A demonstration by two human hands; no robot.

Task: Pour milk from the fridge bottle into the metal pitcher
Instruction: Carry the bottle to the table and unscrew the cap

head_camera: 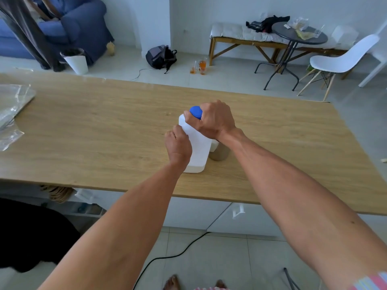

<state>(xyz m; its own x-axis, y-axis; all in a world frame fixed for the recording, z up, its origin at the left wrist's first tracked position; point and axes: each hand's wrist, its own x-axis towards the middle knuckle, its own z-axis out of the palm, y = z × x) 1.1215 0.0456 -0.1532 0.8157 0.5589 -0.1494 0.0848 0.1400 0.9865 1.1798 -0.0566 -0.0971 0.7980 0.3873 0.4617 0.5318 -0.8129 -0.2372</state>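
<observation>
Milk bottle (198, 147): white plastic, blue cap (196, 111) on, upright, frame centre. Metal pitcher (219, 152): grey, upright, just right of bottle, partly hidden.

Backpack (160, 57) on floor; white chair (343, 59) beside round table (293, 34).

Left hand (178, 146) grips the upright milk bottle (198, 147) on the counter (94, 130); right hand (213, 120) clasps its blue cap (195, 111); metal pitcher (219, 152) beneath the right wrist.
</observation>
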